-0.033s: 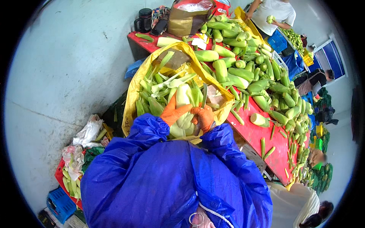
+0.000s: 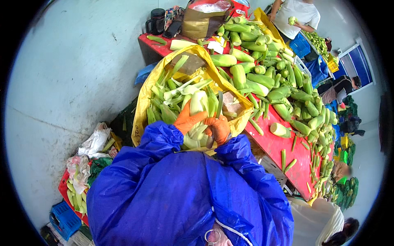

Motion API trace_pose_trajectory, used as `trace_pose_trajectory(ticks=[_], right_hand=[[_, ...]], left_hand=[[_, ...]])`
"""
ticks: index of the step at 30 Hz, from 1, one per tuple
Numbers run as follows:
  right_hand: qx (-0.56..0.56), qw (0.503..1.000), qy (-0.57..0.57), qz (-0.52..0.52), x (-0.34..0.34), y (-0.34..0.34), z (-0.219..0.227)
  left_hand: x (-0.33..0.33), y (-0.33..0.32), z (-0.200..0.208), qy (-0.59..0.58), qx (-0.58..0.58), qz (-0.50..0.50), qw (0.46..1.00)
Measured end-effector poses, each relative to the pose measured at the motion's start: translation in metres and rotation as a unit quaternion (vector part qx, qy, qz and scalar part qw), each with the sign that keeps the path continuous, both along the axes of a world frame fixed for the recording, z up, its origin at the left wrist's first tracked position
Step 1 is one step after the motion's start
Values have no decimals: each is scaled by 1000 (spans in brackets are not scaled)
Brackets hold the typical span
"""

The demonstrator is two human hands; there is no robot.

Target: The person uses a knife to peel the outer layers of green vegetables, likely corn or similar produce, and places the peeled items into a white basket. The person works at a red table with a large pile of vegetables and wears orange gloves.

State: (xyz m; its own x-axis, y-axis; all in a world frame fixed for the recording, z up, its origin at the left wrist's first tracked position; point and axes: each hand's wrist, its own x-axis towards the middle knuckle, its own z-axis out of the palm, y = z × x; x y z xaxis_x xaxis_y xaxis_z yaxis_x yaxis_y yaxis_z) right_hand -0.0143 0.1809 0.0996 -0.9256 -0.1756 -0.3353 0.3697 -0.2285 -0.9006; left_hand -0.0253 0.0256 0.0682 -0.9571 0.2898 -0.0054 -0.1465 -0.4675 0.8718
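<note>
Corn ear (image 2: pixel 198 100), pale green and leafy, stands just beyond the left hand (image 2: pixel 186 119), whose orange-gloved fingers wrap closely around its lower part. Just right of those fingertips, the right hand (image 2: pixel 220 128), gloved likewise, has its fingers curled nearly closed; what they pinch, I cannot tell. A narrow grey strip (image 2: pixel 220 102), too indistinct to name, rises past the right fingers. Loose husks (image 2: pixel 167 111) heap left of and beyond the left fingers, inside a yellow sack (image 2: pixel 142 110) whose open rim surrounds both hands. Right of the right fingers, a red table (image 2: pixel 301 168) bears piled green corn (image 2: pixel 259 79); well beyond the left fingers sits a black mug (image 2: pixel 157 20).
</note>
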Motion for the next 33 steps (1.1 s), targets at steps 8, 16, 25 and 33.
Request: trace_pose_trajectory(ticks=[8, 16, 25, 33], right_hand=[[-49, 998, 43, 3, 10, -3, -7], [72, 997, 24, 27, 15, -4, 14], [130, 991, 33, 6, -4, -3, 27], [57, 997, 45, 14, -1, -16, 21]], left_hand=[[2, -6, 2, -54, 94, -11, 994], [-4, -7, -14, 27, -78, 74, 994], [-5, -23, -15, 115, -198, -36, 973], [5, -14, 1, 32, 30, 14, 999]])
